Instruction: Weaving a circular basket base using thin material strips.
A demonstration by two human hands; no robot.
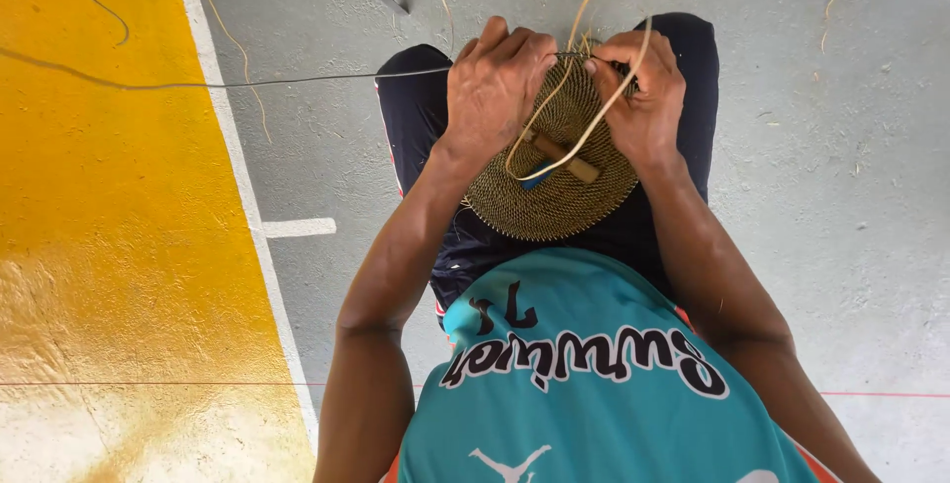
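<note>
Woven round basket base [554, 196] is resting on the lap, w/ both hands gripping its far rim. Left hand [492, 87] & right hand [643, 97] are closing on a pale cane strand [584, 132] looping over the disc.

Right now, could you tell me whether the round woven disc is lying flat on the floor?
No, the woven disc rests on the person's lap, with the left hand and right hand gripping its far edge.

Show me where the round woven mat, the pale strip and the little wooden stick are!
round woven mat [554, 208]: head view, its bare lower weave.
pale strip [594, 125]: head view, the loop crossing the mat.
wooden stick [569, 160]: head view, its middle.
</note>
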